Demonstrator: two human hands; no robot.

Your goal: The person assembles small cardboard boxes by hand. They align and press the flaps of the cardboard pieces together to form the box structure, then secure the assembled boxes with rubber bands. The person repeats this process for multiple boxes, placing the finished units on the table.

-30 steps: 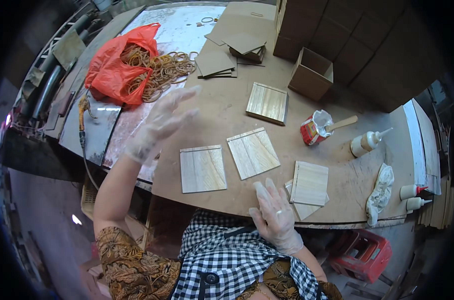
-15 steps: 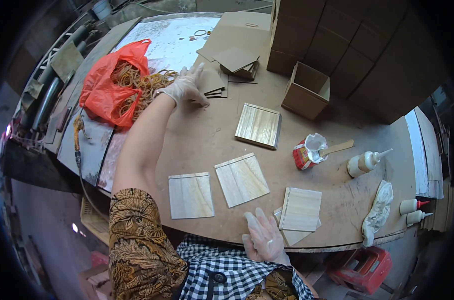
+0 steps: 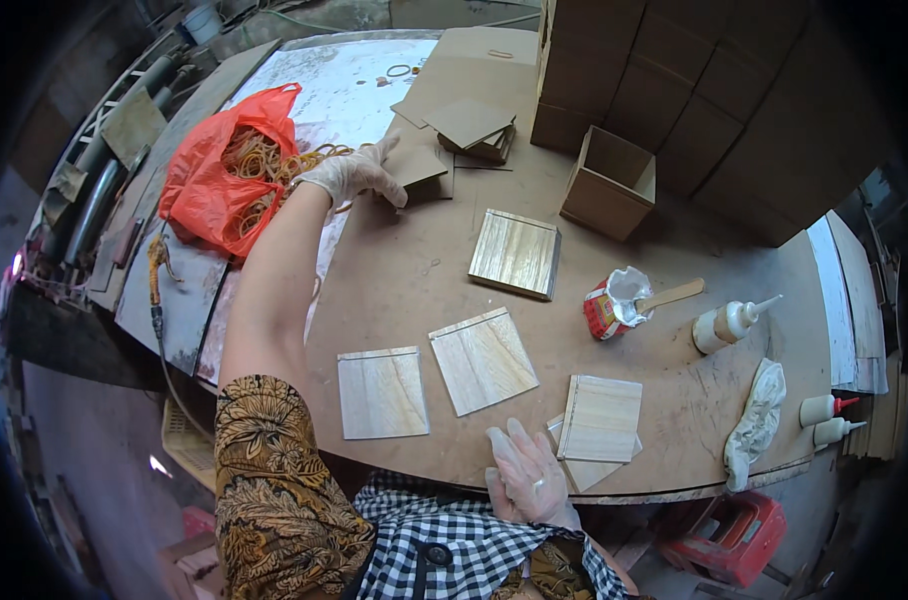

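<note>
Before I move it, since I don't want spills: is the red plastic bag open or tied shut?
Open: the red plastic bag gapes, showing rubber bands inside, with more outside it near the left hand.

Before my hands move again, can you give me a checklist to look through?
1. Left hand at the boards: ok, the left hand is at the boards' left edge.
2. Firm grip there: cannot tell.
3. Right hand off the panels: ok, the right hand is beside them, fingers spread.
4. Left panel and middle panel apart: ok.
5. Right panel lined up with the sheet under it: not ok, they're askew.
</note>
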